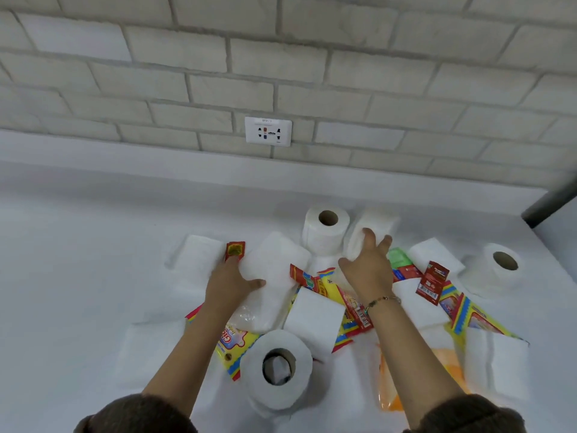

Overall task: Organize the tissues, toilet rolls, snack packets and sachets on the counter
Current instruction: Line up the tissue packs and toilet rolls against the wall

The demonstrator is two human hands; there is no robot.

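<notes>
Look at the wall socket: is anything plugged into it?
No, the socket shows bare holes, with no plug or cable in it.

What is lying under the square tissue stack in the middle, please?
Yellow snack packets stick out from under the tissue stack on its right; their middles and anything else beneath are covered.

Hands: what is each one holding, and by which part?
Left hand grips the middle tissue pack by its left edge; right hand grips the far tissue pack at its near end.
</notes>
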